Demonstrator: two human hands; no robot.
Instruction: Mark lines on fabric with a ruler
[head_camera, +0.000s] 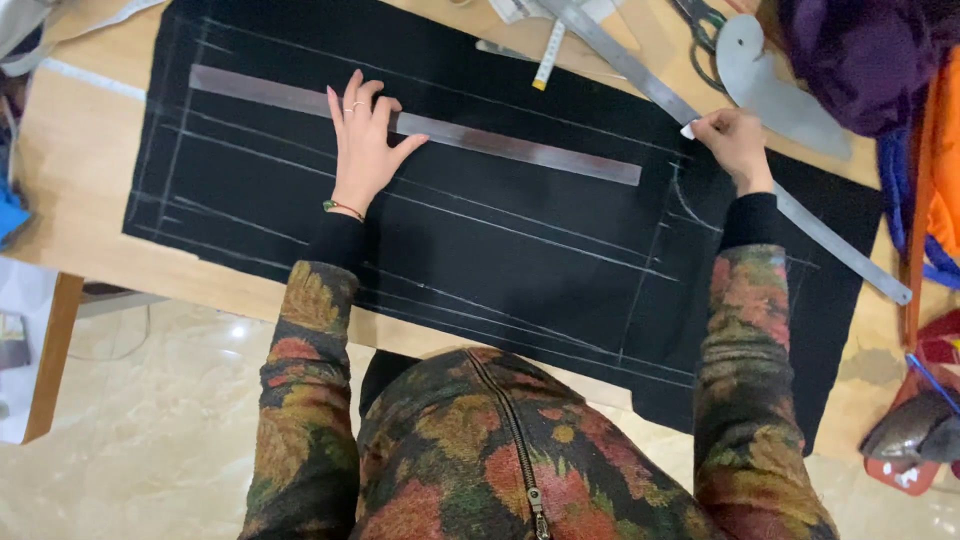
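Your left hand (362, 145) lies flat and spread, fingers wide, pressing down on a long metal ruler (415, 125) near its middle. The ruler rests on the black fabric (450, 230), running from near the fabric's left end toward its right, slightly slanted. The fabric covers most of the wooden table (70, 170), its near edge hanging just over the table's near edge, and it carries several long chalk lines along its length plus shorter cross lines near both ends.

Your right hand (733, 145) is closed narrow, pinching a small piece of white chalk (688, 130) between thumb and fingers. The chalk tip touches the fabric just past the right end of the ruler, beside a curved chalk mark. A second, longer metal ruler (740, 170) lies diagonally under that hand, running from the table's far edge down toward its right edge.

At the far right corner of the table sits a grey curved template (775, 95), with scissors (700, 30) just beside it and purple cloth (860, 55) piled next to them. A folded measuring tape (548, 55) lies at the far edge. An iron (915, 430) sits at the table's near right corner.
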